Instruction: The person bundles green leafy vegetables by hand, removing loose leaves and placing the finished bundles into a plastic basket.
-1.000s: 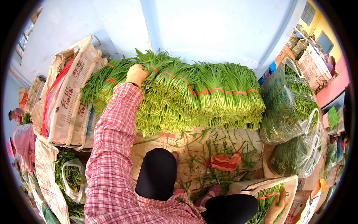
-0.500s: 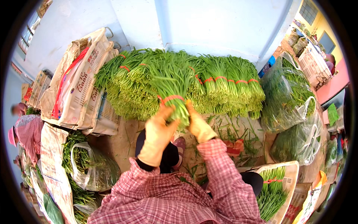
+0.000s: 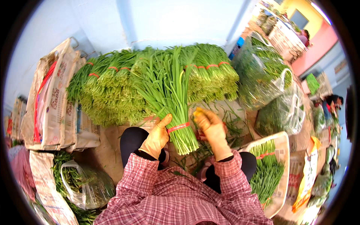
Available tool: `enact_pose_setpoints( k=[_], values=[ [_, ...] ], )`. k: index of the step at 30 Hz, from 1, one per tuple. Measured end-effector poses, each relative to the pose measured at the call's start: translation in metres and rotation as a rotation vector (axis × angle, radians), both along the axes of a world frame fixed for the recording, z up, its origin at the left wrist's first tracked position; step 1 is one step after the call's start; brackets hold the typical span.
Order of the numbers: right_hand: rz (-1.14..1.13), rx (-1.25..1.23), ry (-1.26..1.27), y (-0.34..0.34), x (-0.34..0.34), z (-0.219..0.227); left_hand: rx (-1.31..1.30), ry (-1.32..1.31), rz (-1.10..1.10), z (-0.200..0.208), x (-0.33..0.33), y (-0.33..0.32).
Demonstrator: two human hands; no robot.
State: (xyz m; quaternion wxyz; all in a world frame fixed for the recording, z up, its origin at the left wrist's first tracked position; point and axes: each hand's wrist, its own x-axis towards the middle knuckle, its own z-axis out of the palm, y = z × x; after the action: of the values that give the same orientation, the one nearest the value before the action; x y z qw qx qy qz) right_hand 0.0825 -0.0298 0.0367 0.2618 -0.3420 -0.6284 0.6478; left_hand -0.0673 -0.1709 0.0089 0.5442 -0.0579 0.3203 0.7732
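Observation:
A bunch of green garlic chives [image 3: 165,88], bound near its cut stems by a red band [image 3: 179,127], stands tilted before me, leaves pointing toward the wall. My left hand [image 3: 155,139], in a yellowish glove, grips its left side with the thumb raised along the leaves. To the right of the stems is my right hand [image 3: 212,131], gloved alike and apart from the bunch. Its fingers are curled together; whatever they may hold is hidden. Behind the bunch lies a long pile of banded chives [image 3: 116,88].
White plastic crates [image 3: 56,101] stand at the left, above a bag of greens [image 3: 88,183]. Clear bags of greens [image 3: 258,71] sit at the right. By my right knee a white basket [image 3: 285,161] holds bound chives. Loose leaves litter the floor [image 3: 232,116].
My right hand has come away from the bunch and moved right, its fingers now curled. The bunch shows more upright and nearer, its leaves spread. The whole view has shifted rightward.

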Motion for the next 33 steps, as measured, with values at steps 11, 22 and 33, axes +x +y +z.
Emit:
enact_pose_setpoints(
  k=[11,22,33],
  values=[
    [-0.280,0.143,0.018,0.050,0.013,0.078,0.113,0.264,-0.147,-0.007,0.054,0.029],
    [-0.368,-0.099,0.119,0.067,0.029,0.045,0.074,0.296,-0.242,-0.019,0.064,0.038],
    [-0.292,0.758,-0.127,0.062,0.037,0.064,-0.043,0.396,-0.214,-0.035,0.072,0.045]
  ],
)
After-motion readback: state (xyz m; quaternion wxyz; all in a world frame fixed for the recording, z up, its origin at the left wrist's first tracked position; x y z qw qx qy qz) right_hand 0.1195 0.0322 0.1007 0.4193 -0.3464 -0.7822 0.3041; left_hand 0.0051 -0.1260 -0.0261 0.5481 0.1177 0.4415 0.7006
